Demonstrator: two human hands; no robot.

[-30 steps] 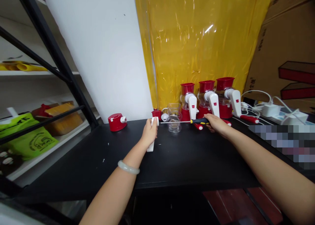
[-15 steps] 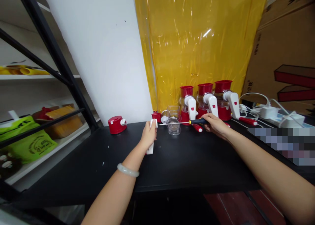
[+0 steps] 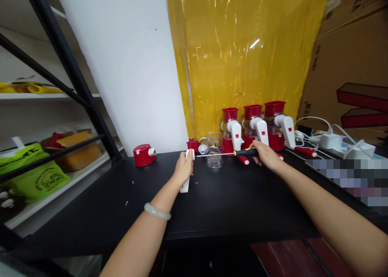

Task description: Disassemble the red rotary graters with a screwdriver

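Note:
Wrapped round a white crank handle (image 3: 185,185) is my left hand (image 3: 183,168), just above the black table. My right hand (image 3: 266,157) grips the dark handle of a screwdriver (image 3: 245,152). The screwdriver's shaft runs level to the left, its tip at the white round end of the crank handle. Behind the shaft stand a clear plastic housing (image 3: 214,159), a white-rimmed drum (image 3: 203,144) and a small red part (image 3: 192,144). Left of my left hand sits a red base (image 3: 144,155) with a white knob.
Three red and white rotary graters (image 3: 232,127) stand at the back right. White chargers and cables (image 3: 332,138) lie beyond them. A black shelf frame (image 3: 60,46) rises on the left. Small white scraps lie on the black table (image 3: 230,204).
Both hands stay nearly in place, the screwdriver still against the handle's end. The fingers of my right hand have shifted slightly on the screwdriver's handle.

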